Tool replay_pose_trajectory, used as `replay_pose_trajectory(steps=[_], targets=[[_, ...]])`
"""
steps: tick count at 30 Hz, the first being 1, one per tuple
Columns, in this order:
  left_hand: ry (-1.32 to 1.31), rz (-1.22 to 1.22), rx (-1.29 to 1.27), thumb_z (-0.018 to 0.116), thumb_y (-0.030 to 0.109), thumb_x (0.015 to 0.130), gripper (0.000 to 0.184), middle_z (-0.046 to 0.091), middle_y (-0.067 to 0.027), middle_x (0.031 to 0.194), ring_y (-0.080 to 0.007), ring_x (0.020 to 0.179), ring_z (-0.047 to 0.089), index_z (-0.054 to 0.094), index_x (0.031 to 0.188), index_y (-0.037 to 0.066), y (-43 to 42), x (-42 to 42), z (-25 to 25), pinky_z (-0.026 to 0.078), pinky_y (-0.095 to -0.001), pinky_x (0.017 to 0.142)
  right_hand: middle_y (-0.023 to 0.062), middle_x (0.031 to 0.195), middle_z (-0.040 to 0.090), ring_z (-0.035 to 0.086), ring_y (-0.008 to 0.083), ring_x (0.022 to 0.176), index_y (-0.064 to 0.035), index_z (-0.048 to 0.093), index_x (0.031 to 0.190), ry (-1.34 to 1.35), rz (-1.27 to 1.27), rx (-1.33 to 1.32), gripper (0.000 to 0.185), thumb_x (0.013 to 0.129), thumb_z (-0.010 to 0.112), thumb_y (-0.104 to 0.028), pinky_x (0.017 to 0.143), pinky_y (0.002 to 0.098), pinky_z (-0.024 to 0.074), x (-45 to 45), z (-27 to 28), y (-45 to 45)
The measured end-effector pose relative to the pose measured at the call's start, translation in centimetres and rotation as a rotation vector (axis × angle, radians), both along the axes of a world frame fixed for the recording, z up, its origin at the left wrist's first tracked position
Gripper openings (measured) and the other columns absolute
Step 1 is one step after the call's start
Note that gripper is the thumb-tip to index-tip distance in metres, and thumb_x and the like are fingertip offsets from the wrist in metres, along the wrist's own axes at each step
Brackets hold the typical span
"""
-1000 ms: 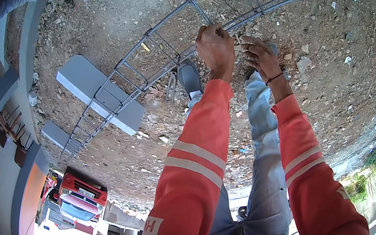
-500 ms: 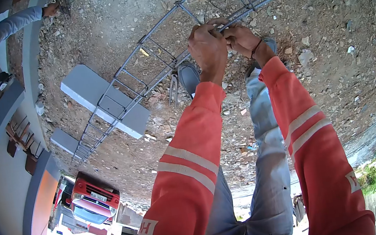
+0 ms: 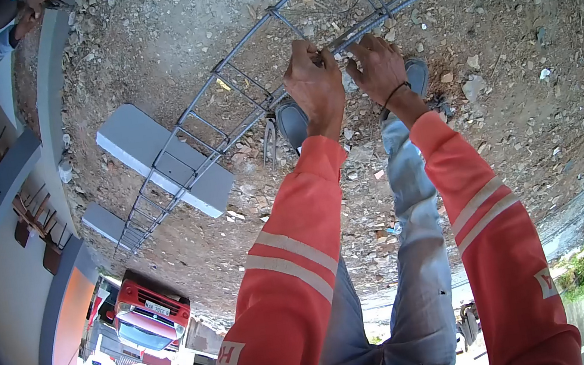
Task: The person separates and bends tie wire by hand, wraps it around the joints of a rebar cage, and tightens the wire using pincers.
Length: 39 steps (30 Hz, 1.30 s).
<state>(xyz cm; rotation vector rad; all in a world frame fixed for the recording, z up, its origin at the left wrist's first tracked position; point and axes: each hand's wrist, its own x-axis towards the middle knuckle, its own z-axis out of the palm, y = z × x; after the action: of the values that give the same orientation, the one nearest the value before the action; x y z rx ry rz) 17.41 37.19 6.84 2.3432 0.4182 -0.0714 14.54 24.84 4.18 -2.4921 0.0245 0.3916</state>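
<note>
A long rebar cage [image 3: 226, 138] of steel bars and cross ties runs diagonally across the ground in front of me. My left hand [image 3: 316, 88] is closed at its near bars, thumb and forefinger pinched together; what sits between them is hidden. Just to the right, my right hand [image 3: 381, 72] has its thumb apart from its fingers, which reach to the near bar. A small gap separates the two hands. Pliers [image 3: 269, 140] lie on the dirt beside my left shoe [image 3: 291, 123].
A large grey block [image 3: 142, 140] and a smaller grey block [image 3: 103, 221] lie under the cage's left end. Rubble litters the ground. Another person's hand [image 3: 25, 24] is at the top left, by a low wall [image 3: 52, 90]. A red vehicle [image 3: 151, 309] stands farther off.
My hands were together at the near bars; now they are apart, the right one having shifted right with its fingers loosened. The other person's arm has moved toward the upper left.
</note>
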Motion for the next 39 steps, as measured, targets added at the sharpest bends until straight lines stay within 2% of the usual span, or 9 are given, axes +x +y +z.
replay_pose_trajectory(steps=[4, 8, 14, 19, 22, 25, 33, 35, 39], targets=[[0.068, -0.007, -0.037, 0.076, 0.010, 0.076, 0.019, 0.068, -0.0130, 0.067, -0.0230, 0.061, 0.067, 0.059, 0.074, 0.001, 0.4, -0.6, 0.9, 0.051, -0.0346, 0.059, 0.0071, 0.104, 0.060, 0.053, 0.0245, 0.114, -0.0142, 0.067, 0.100, -0.025, -0.065, -0.207, 0.021, 0.080, 0.067, -0.020, 0.097, 0.0477, 0.0389, -1.5, 4.0, 1.5], [0.027, 0.049, -0.160, 0.075, 0.015, 0.079, 0.022, 0.068, -0.0121, 0.067, -0.0189, 0.062, 0.066, 0.064, 0.078, -0.004, 0.5, -1.9, 1.0, 0.050, -0.0333, 0.059, 0.0095, 0.097, 0.064, 0.060, 0.0244, 0.104, -0.0104, 0.066, 0.090, -0.340, -0.014, -0.225, 0.013, 0.081, 0.066, -0.019, 0.095, 0.0472, 0.0401, -1.3, 4.5, 1.6], [0.300, 0.345, -0.354, 0.070, 0.009, 0.081, 0.014, 0.068, -0.0121, 0.074, -0.0206, 0.059, 0.063, 0.071, 0.085, -0.004, 1.5, -3.3, -0.1, 0.050, -0.0339, 0.057, 0.0094, 0.076, 0.064, 0.065, 0.0270, 0.081, -0.0092, 0.060, 0.081, 0.274, -0.014, -0.020, 0.010, 0.083, 0.065, -0.018, 0.102, 0.0477, 0.0355, -0.2, 4.2, 1.0], [0.542, 0.670, -0.882, 0.067, 0.011, 0.089, 0.010, 0.064, -0.0048, 0.074, -0.0125, 0.059, 0.057, 0.069, 0.089, 0.001, 1.7, -1.9, 0.8, 0.048, -0.0244, 0.056, 0.0114, 0.083, 0.069, 0.068, 0.0279, 0.084, -0.0063, 0.065, 0.084, -0.150, 0.357, -0.079, 0.010, 0.086, 0.058, -0.013, 0.078, 0.0468, 0.0535, -0.1, 3.5, -1.2], [0.702, 0.859, -1.048, 0.066, 0.011, 0.090, 0.008, 0.062, -0.0038, 0.075, -0.0117, 0.063, 0.057, 0.067, 0.092, 0.003, 2.2, -1.4, 0.8, 0.048, -0.0253, 0.056, 0.0105, 0.087, 0.069, 0.068, 0.0280, 0.086, -0.0042, 0.065, 0.089, 0.154, 0.135, 0.282, 0.011, 0.085, 0.056, -0.010, 0.067, 0.0450, 0.0567, -0.8, 1.0, -1.1], [0.835, 0.893, -1.159, 0.067, 0.012, 0.089, 0.008, 0.062, -0.0029, 0.079, -0.0123, 0.065, 0.057, 0.066, 0.091, 0.004, 3.0, -1.1, 0.8, 0.047, -0.0262, 0.056, 0.0099, 0.086, 0.067, 0.067, 0.0280, 0.086, -0.0049, 0.064, 0.091, 0.459, -0.140, 0.475, 0.011, 0.085, 0.058, -0.011, 0.079, 0.0476, 0.0508, -2.9, 1.2, 2.6], [1.057, 0.629, -1.009, 0.073, 0.016, 0.085, 0.018, 0.063, -0.0010, 0.099, -0.0171, 0.090, 0.057, 0.065, 0.100, 0.010, 4.6, 0.0, 0.4, 0.046, -0.0352, 0.076, 0.0079, 0.079, 0.061, 0.065, 0.0272, 0.084, -0.0078, 0.061, 0.091, -0.038, -0.018, -0.038, 0.010, 0.085, 0.063, -0.016, 0.111, 0.0547, 0.0253, -3.2, 5.3, 2.1], [1.019, 0.680, -1.160, 0.072, 0.015, 0.085, 0.021, 0.065, -0.0031, 0.103, -0.0206, 0.098, 0.059, 0.063, 0.103, 0.008, 4.8, -0.6, 0.0, 0.046, -0.0371, 0.087, 0.0083, 0.082, 0.063, 0.065, 0.0280, 0.083, -0.0065, 0.059, 0.087, -0.261, 0.262, -0.057, 0.012, 0.084, 0.063, -0.018, 0.102, 0.0561, 0.0343, -3.2, 5.8, 0.5], [1.025, 0.703, -1.291, 0.071, 0.013, 0.085, 0.024, 0.066, -0.0052, 0.107, -0.0243, 0.107, 0.060, 0.061, 0.106, 0.006, 4.4, -0.9, -0.4, 0.046, -0.0400, 0.096, 0.0111, 0.070, 0.060, 0.065, 0.0299, 0.068, -0.0054, 0.055, 0.081, 0.394, 0.298, 0.110, 0.022, 0.091, 0.062, -0.024, 0.075, 0.0523, 0.0489, -6.5, 4.2, -1.2]])
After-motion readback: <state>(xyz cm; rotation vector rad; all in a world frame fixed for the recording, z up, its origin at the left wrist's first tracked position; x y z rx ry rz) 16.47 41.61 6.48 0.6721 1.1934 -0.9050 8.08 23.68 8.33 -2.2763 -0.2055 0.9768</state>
